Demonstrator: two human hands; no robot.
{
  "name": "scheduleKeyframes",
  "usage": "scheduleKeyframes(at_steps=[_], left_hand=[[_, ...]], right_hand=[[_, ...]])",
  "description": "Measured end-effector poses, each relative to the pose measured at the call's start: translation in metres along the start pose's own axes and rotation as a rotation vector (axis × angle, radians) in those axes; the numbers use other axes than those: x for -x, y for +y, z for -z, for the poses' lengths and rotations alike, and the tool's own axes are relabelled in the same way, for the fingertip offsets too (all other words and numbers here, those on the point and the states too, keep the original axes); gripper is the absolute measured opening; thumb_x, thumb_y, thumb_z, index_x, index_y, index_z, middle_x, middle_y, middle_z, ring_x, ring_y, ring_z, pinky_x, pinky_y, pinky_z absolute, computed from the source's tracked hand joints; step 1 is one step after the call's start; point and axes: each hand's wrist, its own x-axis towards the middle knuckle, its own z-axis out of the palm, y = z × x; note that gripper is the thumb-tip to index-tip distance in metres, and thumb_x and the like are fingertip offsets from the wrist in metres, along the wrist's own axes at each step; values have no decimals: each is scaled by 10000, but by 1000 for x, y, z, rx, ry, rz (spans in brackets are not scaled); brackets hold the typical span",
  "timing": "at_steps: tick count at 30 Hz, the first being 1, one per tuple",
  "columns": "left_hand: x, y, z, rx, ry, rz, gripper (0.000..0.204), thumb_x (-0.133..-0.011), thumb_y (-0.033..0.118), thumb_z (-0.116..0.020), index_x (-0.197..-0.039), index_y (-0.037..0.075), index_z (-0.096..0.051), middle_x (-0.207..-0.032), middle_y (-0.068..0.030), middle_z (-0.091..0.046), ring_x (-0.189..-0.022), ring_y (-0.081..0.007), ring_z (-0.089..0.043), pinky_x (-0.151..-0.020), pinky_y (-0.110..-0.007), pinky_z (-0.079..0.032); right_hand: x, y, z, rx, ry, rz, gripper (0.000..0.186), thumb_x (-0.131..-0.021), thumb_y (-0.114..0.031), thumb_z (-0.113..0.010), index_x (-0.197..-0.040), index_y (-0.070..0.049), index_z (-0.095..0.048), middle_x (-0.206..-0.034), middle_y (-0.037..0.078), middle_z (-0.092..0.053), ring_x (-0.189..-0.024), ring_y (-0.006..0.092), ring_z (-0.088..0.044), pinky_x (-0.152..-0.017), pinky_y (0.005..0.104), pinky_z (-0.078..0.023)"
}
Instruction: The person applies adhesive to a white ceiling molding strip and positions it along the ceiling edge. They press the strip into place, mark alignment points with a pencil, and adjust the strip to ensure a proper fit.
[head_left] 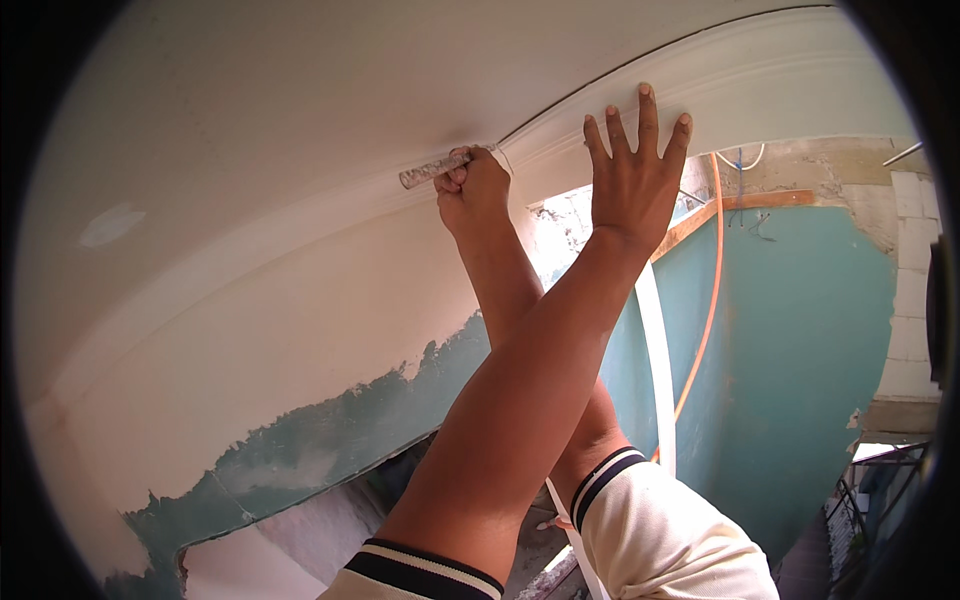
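Forearms crossed overhead, the left in front. A speckled cylindrical handle (420, 173) is gripped in the curled fingers of the right hand (478, 190), up where the ceiling (300, 80) is met by the pale moulding (770, 85). The handle's free end is pointed leftward; the working end is mostly hidden by the fist, so its shape cannot be told. Nothing is held in the left hand (632, 195): its fingers are spread and apparently laid flat on the moulding, to the right of the handle.

Progress, as judged: left of the right hand, the junction seems smoothly closed, with no dark line seen. To the right, a dark gap (640, 62) is left open along the moulding's upper edge, so that stretch looks unfinished. Below, the left-hand wall is only partly covered: a pale coat (330, 300) is ended raggedly over a teal band (330, 440). The far teal wall (800, 320) is left uncoated. Whether the moulding is firmly fixed cannot be told.
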Motion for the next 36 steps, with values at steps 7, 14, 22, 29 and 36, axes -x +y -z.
scheduleKeyframes(at_steps=[7, 14, 22, 29, 36], left_hand=[[3, -1, -2, 2, 9, 9, 665, -903, 29, -640, -1516, 229, -478, -1635, -243, -311, -1333, -515, -511, -1139, -692, -295], [3, -1, -6, 26, 51, 4, 623, -903, 38, -638, -1488, 215, -516, -1631, -248, -317, -1312, -534, -519, -1129, -703, -304], [4, -2, -3, 18, 48, 8, 611, -907, 51, -638, -1485, 216, -527, -1625, -248, -330, -1322, -537, -508, -1132, -712, -292], [4, 1, -3, -8, 34, 5, 606, -904, 55, -642, -1479, 214, -534, -1621, -248, -336, -1329, -529, -507, -1130, -710, -292], [4, 1, -7, 41, 96, 8, 606, -894, 47, -644, -1470, 204, -541, -1612, -261, -342, -1298, -550, -524, -1123, -721, -289]], right_hand=[[23, -7, 42, 143, 52, -19, 170, -1060, -127, -446, -919, -102, -539, -679, 2, -541, -527, 114, -404, -501, 280, -344], [2, -21, 53, 171, 20, -68, 155, -1062, -150, -460, -943, -104, -547, -667, -14, -552, -533, 103, -422, -501, 270, -341], [3, -23, 54, 174, 11, -27, 145, -1060, -148, -474, -948, -98, -553, -649, -18, -549, -512, 96, -403, -480, 250, -317], [7, -25, 55, 211, 27, -68, 173, -1072, -156, -471, -930, -106, -557, -624, -25, -538, -485, 95, -379, -463, 256, -287], [5, -25, 60, 218, 7, -59, 168, -1071, -155, -470, -933, -109, -555, -609, -27, -527, -466, 96, -370, -454, 257, -287]])
